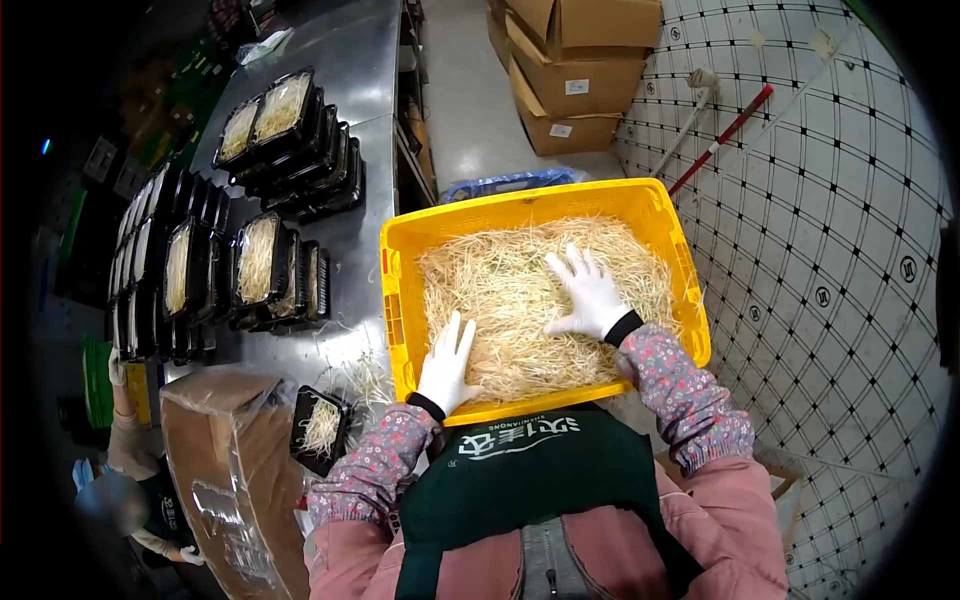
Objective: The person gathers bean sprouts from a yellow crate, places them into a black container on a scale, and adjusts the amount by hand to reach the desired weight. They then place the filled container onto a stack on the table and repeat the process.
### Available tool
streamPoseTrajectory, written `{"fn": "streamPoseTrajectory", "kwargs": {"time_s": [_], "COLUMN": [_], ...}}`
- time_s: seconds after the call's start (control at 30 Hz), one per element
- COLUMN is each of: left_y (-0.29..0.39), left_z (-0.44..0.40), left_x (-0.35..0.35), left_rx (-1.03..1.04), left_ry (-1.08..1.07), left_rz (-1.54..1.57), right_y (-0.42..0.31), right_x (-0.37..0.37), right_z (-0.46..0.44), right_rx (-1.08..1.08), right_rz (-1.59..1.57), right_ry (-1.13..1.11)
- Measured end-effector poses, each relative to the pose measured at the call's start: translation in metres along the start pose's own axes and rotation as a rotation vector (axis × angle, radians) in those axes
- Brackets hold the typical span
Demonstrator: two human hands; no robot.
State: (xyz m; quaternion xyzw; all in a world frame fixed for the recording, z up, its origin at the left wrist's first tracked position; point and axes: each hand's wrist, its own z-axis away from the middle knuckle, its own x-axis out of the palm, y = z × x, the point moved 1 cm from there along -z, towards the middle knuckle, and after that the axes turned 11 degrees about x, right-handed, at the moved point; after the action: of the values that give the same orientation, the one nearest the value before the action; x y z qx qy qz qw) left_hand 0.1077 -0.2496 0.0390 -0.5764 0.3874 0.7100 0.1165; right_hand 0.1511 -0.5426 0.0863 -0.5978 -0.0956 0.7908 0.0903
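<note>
A yellow plastic crate [540,207] stands in front of me, filled with a thick layer of pale bean sprouts [530,300]. My left hand [447,368], in a white glove, is at the crate's near left corner, its fingers stretched out over the sprouts. Farther right, my right hand [590,295], gloved too, lies on the sprouts with its fingers spread. Neither hand has anything gripped. Left of the crate, a black tray [320,430] with a small heap of sprouts sits at the metal table's edge.
Stacked black trays of sprouts [285,150] stand on the metal table [345,90]. A large cardboard box [225,450] is at the lower left, beside another person [150,490]. Brown cartons [580,80] are piled beyond the crate. A red-and-white pole [720,140] leans right.
</note>
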Motion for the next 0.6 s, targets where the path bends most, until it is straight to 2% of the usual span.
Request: {"fn": "streamPoseTrajectory", "kwargs": {"time_s": [0.07, 0.1, 0.2, 0.23, 0.3, 0.33, 0.43, 0.47, 0.5, 0.53, 0.6], "left_y": [-0.001, -0.001, -0.004, -0.03, -0.034, -0.036, -0.029, -0.021, -0.013, -0.007, 0.0], "left_z": [-0.021, -0.036, -0.075, -0.081, -0.088, -0.089, -0.085, -0.082, -0.078, -0.073, -0.063], "left_x": [0.007, 0.007, 0.002, 0.029, 0.033, 0.036, 0.042, 0.035, 0.026, 0.017, 0.002], "left_rx": [0.064, 0.04, -0.004, 0.035, -0.009, -0.066, -0.199, -0.22, -0.243, -0.257, -0.202], "left_ry": [-0.035, -0.144, -0.29, -0.2, -0.172, -0.138, -0.06, -0.046, -0.033, 0.013, -0.053], "left_rz": [-0.065, -0.074, -0.026, 0.127, 0.155, 0.219, 0.385, 0.425, 0.466, 0.44, 0.322], "right_y": [-0.026, -0.039, -0.052, -0.048, -0.035, -0.029, -0.024, -0.022, -0.018, -0.013, -0.003], "right_x": [0.022, 0.03, 0.049, 0.049, 0.052, 0.055, 0.061, 0.061, 0.06, 0.059, 0.052], "right_z": [0.025, 0.031, 0.023, 0.012, -0.011, -0.02, -0.038, -0.03, -0.029, -0.029, -0.026], "right_rx": [-0.064, -0.108, -0.144, -0.096, 0.004, -0.049, 0.001, -0.062, -0.099, -0.137, -0.165], "right_rz": [0.116, 0.209, 0.364, 0.391, 0.287, 0.246, 0.136, 0.075, 0.063, 0.051, 0.043], "right_ry": [-0.029, -0.065, -0.114, -0.077, -0.136, -0.08, -0.195, -0.052, -0.059, -0.068, -0.056]}}
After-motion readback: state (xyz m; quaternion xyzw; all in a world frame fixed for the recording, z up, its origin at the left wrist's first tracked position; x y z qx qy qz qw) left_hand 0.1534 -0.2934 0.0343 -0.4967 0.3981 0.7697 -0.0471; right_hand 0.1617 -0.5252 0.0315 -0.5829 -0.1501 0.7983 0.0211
